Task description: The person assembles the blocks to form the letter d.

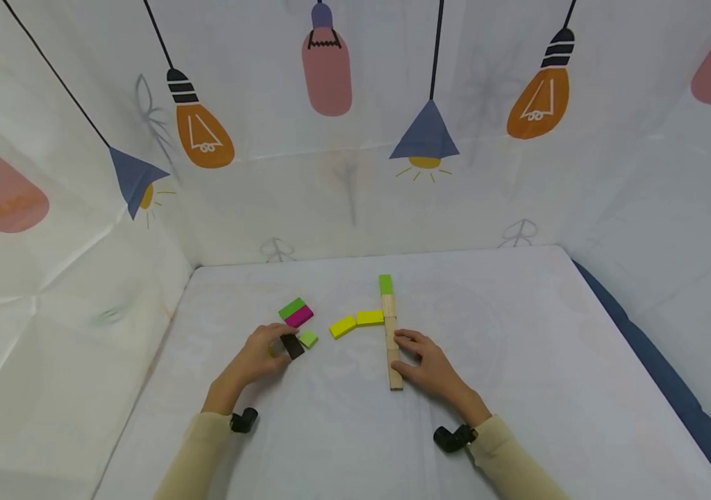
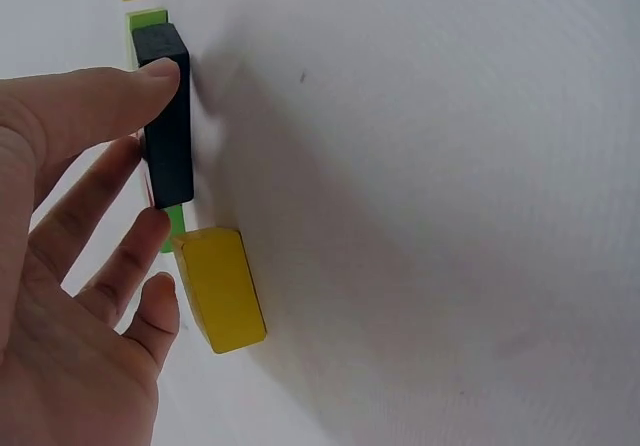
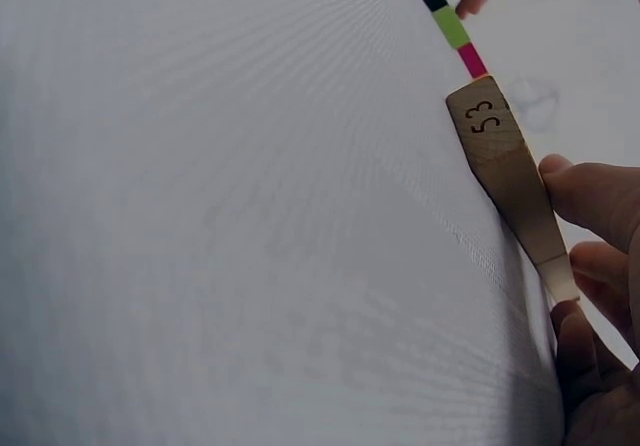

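Note:
My left hand [image 1: 254, 360] pinches a black block [image 1: 294, 346] between thumb and fingers. In the left wrist view the thumb presses on the block's near face. A yellow block [image 2: 225, 291] lies by the other fingertips, mostly hidden by the hand in the head view. Beside the black block is a light green block [image 1: 308, 339]. My right hand [image 1: 433, 371] rests along the right side of a straight row of plain wooden blocks [image 1: 396, 378], thumb and fingertips touching it. The nearest wooden block [image 3: 490, 121] bears the number 53.
A green block [image 1: 386, 284] tops the far end of the row. Two yellow blocks [image 1: 370, 318] reach leftward from the row, the outer one angled. Behind the left hand, a green block [image 1: 291, 308] and a magenta block [image 1: 299, 317] lie side by side on the white tabletop [image 1: 343, 430].

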Tool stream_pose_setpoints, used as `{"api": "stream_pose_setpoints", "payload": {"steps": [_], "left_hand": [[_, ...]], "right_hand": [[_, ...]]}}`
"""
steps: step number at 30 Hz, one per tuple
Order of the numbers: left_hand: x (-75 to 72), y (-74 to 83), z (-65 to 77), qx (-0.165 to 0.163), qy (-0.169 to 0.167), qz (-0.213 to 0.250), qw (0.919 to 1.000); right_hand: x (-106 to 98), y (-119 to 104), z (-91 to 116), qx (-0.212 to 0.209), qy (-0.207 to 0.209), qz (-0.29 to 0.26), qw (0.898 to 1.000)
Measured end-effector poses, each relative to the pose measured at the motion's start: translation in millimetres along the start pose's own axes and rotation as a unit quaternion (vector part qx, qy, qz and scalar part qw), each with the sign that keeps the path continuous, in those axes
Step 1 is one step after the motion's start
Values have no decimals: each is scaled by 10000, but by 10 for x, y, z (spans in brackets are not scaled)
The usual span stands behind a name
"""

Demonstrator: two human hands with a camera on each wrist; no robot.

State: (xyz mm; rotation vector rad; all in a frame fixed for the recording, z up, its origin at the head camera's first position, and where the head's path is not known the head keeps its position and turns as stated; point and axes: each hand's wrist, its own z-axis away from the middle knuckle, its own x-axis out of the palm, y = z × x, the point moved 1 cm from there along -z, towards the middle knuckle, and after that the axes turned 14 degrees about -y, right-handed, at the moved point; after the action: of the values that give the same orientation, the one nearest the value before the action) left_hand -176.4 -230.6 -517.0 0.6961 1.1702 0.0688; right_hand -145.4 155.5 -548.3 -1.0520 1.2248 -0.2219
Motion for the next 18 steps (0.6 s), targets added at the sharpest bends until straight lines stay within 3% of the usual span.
{"api": "stream_pose_setpoints", "payload": {"steps": [7, 13, 18], "left_hand": [[10, -1, 1, -54, -123, 70, 9999], [49, -6, 123, -276, -139, 370, 9988], [119, 2, 171, -350, 42, 260, 9990]], "right_hand": [[4, 3, 9, -7, 6, 12, 10000], [10, 4, 4, -52, 31, 2, 10000], [4, 7, -2, -58, 35, 53, 10000]]}}
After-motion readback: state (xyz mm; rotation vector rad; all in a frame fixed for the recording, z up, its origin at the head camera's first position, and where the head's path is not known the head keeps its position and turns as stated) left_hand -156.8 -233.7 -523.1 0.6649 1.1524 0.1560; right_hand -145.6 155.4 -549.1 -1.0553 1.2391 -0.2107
